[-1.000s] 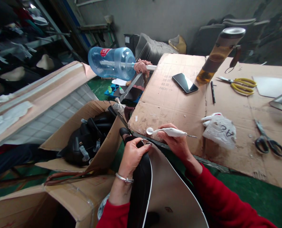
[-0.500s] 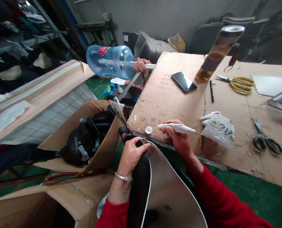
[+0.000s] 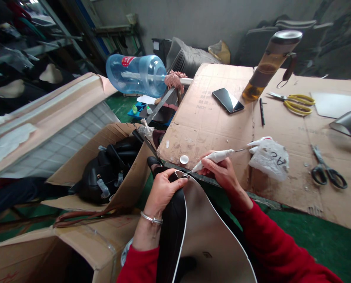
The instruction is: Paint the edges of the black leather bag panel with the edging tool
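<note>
My left hand [image 3: 164, 192] pinches the top corner of a bag piece [image 3: 209, 222], beige inside with a white edge and black on its other side. Its lower part hangs towards me. In my right hand [image 3: 219, 169] is a slim tool with a white-wrapped handle [image 3: 215, 157], held like a pen. A thin metal tip points down-left at the edge by my left thumb; whether it touches is too small to tell. Another thin metal rod sticks out at the handle's other end. Close by, a small white cap [image 3: 184, 159] lies on the cardboard-covered table [image 3: 190, 125].
On the table are a phone [image 3: 228, 100], a tea bottle [image 3: 265, 68], a black pen [image 3: 262, 112], yellow-handled scissors [image 3: 300, 104], black scissors [image 3: 326, 169] and a plastic bag [image 3: 270, 159]. Cardboard boxes [image 3: 128, 184] stand at left, one holding black bags [image 3: 101, 175]. A water jug [image 3: 137, 74] lies behind.
My right hand has tilted the white-handled tool and brought its thin tip down-left to the edge by my left thumb. My left hand keeps its pinch on the bag piece.
</note>
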`<state>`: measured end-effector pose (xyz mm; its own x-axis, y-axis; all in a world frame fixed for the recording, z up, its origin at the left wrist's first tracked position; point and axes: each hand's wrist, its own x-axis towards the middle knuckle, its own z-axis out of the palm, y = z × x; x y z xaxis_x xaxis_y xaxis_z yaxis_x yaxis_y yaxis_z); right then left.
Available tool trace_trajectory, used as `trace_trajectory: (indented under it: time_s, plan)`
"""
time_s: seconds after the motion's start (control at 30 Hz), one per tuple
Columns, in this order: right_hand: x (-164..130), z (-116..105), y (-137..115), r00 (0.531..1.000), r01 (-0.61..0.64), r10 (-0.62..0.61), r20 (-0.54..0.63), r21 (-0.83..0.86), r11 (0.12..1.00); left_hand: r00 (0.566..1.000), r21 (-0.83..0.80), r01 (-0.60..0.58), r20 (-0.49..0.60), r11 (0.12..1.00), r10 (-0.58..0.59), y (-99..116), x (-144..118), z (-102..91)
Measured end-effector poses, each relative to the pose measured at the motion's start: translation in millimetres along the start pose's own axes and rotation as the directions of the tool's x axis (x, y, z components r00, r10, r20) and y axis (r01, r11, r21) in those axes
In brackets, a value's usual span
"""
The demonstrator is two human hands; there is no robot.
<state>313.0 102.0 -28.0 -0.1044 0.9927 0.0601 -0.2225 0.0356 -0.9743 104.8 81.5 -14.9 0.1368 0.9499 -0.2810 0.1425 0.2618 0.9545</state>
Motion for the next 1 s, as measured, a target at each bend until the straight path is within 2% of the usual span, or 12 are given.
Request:
trace_trajectory:
  time_s: [0.83, 0.93, 1.0]
  plan:
    - [2.2, 2.8, -7.2, 0.997, -0.024, 0.036, 0.071, -0.166, 0.986, 0.999, -0.023, -0.033, 0.041, 0.999, 0.034, -1.5, -4.6, 0.8]
    - [2.7, 1.1, -4.3, 0.994, -0.045, 0.060, 0.091, -0.154, 0.987, 0.999, -0.024, -0.021, 0.031, 0.999, 0.022, 0.2, -6.0, 2.6]
    - [3.2, -0.3, -0.6, 0.996, -0.070, 0.077, 0.056, -0.110, 0.991, 1.000, -0.047, 0.007, 0.019, 0.999, -0.006, 0.5, -6.6, 3.2]
